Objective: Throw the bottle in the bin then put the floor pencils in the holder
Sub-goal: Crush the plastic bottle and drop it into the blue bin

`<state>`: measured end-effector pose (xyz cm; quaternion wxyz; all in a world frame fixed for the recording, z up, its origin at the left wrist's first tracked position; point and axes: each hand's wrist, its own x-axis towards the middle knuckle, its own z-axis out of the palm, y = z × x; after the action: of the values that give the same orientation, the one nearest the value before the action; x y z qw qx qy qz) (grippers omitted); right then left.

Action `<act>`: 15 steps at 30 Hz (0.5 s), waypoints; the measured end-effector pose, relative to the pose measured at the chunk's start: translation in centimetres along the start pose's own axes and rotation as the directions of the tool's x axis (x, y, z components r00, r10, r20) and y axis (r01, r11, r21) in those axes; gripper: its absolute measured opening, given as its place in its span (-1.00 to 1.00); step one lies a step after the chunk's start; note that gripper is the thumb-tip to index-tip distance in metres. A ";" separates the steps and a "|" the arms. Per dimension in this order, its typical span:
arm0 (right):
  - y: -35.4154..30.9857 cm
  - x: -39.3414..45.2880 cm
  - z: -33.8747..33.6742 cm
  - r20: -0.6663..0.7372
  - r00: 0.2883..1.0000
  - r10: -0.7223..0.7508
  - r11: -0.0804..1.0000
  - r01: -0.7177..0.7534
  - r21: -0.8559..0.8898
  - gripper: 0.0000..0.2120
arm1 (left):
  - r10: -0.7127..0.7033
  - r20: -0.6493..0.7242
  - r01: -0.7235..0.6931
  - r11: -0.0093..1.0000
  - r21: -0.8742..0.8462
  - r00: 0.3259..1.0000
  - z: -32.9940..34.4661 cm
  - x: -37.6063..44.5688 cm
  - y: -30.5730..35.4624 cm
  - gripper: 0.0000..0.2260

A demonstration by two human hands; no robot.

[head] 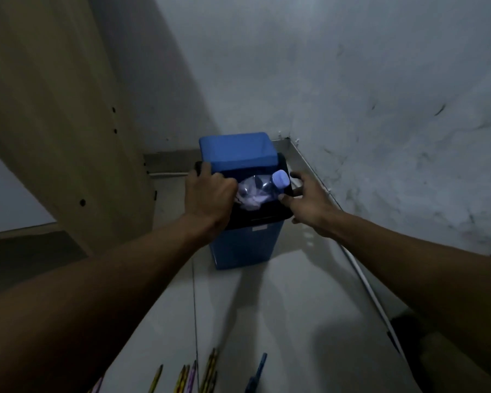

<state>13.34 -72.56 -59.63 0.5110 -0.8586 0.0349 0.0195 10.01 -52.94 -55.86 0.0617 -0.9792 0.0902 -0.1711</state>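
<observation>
A blue bin (245, 248) with a black rim (270, 218) stands on the floor in a corner, its blue lid (237, 151) tipped up at the back. A clear crushed bottle (255, 191) with a pale blue cap (280, 178) lies in the opening on crumpled waste. My left hand (209, 197) curls over the rim's left side. My right hand (309, 202) hovers at the right of the rim with fingers spread, thumb and forefinger on either side of the bottle's neck. Several pencils (183, 378) lie on the floor at the bottom edge. No holder is in view.
A wooden furniture panel (57, 123) rises on the left, close to the bin. A stained white wall (366, 109) closes off the back and right. A white cable (360, 276) runs along the right wall's base. A blue pen-like item (258, 371) lies beside the pencils.
</observation>
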 end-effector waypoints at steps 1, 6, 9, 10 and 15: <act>0.1 0.0 -0.1 0.006 1.000 0.000 1.000 0.000 -0.004 -0.44 | -0.015 0.045 0.014 0.999 0.034 0.999 -0.2 0.1 0.3 -0.84; 0.6 0.2 -0.1 0.009 0.999 -0.033 0.999 0.033 -0.028 -0.42 | 0.008 0.222 -0.047 0.984 0.171 0.975 -0.8 1.5 1.6 -0.76; 0.5 0.1 -0.1 0.016 0.999 -0.031 0.999 0.032 -0.038 -0.43 | -0.004 0.307 -0.056 0.981 0.185 0.952 -0.3 2.3 1.9 -0.76; 0.4 0.0 -0.1 0.020 0.999 -0.029 0.999 0.030 -0.038 -0.45 | -0.012 0.321 -0.048 0.983 0.178 0.947 -0.2 2.4 2.0 -0.76; 0.1 -0.4 -0.1 0.016 1.000 -0.014 1.000 0.014 -0.019 -0.49 | 0.003 0.313 -0.019 0.999 0.048 0.950 -1.0 1.9 1.6 -0.71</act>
<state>12.92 -72.71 -59.61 0.5032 -0.8635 0.0247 0.0232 11.17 -54.98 -54.56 0.1008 -0.9915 0.0804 -0.0156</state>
